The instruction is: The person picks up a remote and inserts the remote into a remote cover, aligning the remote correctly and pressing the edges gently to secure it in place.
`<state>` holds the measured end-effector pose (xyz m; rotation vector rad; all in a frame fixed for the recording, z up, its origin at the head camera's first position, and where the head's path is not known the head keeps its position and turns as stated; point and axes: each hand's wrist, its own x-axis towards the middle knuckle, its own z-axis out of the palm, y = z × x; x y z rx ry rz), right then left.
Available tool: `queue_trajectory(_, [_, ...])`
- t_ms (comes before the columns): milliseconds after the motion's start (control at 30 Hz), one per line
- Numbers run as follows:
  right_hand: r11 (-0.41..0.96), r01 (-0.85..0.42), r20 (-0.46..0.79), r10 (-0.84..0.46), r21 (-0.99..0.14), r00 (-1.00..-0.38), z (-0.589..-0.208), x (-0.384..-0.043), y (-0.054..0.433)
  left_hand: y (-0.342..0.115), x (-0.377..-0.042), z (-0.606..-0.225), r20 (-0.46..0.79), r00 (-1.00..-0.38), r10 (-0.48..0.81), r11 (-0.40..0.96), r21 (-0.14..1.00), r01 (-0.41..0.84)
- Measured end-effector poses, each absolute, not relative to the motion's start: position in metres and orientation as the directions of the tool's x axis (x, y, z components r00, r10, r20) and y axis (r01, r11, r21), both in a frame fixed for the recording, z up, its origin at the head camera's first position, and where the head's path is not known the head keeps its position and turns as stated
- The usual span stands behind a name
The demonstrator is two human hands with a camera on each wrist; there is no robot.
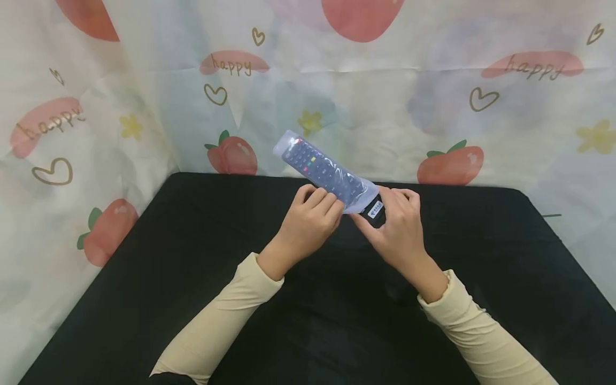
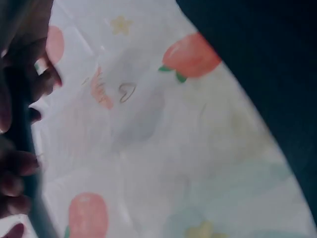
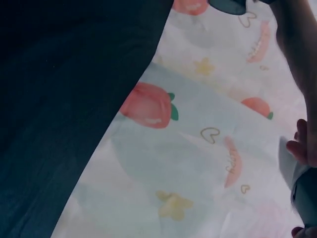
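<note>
A dark remote control (image 1: 376, 212) is held up over the table, tilted with its far end to the upper left. A translucent plastic sleeve (image 1: 285, 140) covers most of it, leaving the near end with a white label bare. My left hand (image 1: 308, 224), fingers curled, grips the sleeve along its lower edge. With thumb and fingers, my right hand (image 1: 397, 224) holds the bare end on both sides. The left wrist view shows the remote's dark side edge at far left among fingers (image 2: 20, 181). In the right wrist view, the sleeve and fingers (image 3: 298, 144) appear at the right edge.
A black cloth covers the table (image 1: 327, 310) below both hands. Behind and beside it hangs a pale curtain (image 1: 366, 123) printed with fruit, hearts and the word "happy". The table's back edge runs just behind the hands.
</note>
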<state>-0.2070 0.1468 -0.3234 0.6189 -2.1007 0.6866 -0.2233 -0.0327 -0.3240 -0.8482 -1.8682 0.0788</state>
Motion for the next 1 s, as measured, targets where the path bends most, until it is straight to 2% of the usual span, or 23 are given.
queue_trajectory(100, [0.728,-0.643,0.815,-0.211,-0.236,-0.539,-0.322,-0.209,0.149,-0.037,-0.224,-0.322,0.793,-0.22,0.568,0.774,-0.424,0.471])
queue_trajectory(167, [0.727,-0.652,0.818,-0.229,-0.216,-0.527,-0.321,-0.209,0.151,-0.041,-0.226,-0.323,0.825,-0.173,0.539,0.784,-0.415,0.462])
queue_trajectory(300, [0.723,-0.676,0.831,-0.281,-0.146,-0.48,-0.32,-0.206,0.154,-0.05,-0.232,-0.327,0.886,-0.029,0.462,0.799,-0.402,0.448])
queue_trajectory(367, [0.718,-0.689,0.832,-0.32,-0.1,-0.454,-0.319,-0.204,0.155,-0.055,-0.235,-0.327,0.895,0.002,0.447,0.803,-0.402,0.44])
queue_trajectory(467, [0.698,-0.713,0.831,-0.36,-0.063,-0.425,-0.32,-0.202,0.158,-0.061,-0.237,-0.324,0.889,0.012,0.458,0.798,-0.417,0.435])
queue_trajectory(700, [0.679,-0.72,0.855,-0.282,-0.143,-0.436,-0.316,-0.2,0.165,-0.064,-0.235,-0.322,0.877,0.111,0.467,0.787,-0.47,0.401])
queue_trajectory(867, [0.658,-0.725,0.871,-0.217,-0.203,-0.441,-0.313,-0.2,0.166,-0.065,-0.235,-0.325,0.84,0.121,0.529,0.755,-0.531,0.384])
queue_trajectory(1000, [0.662,-0.717,0.876,-0.19,-0.219,-0.443,-0.314,-0.2,0.167,-0.066,-0.234,-0.325,0.798,0.072,0.598,0.721,-0.576,0.385])
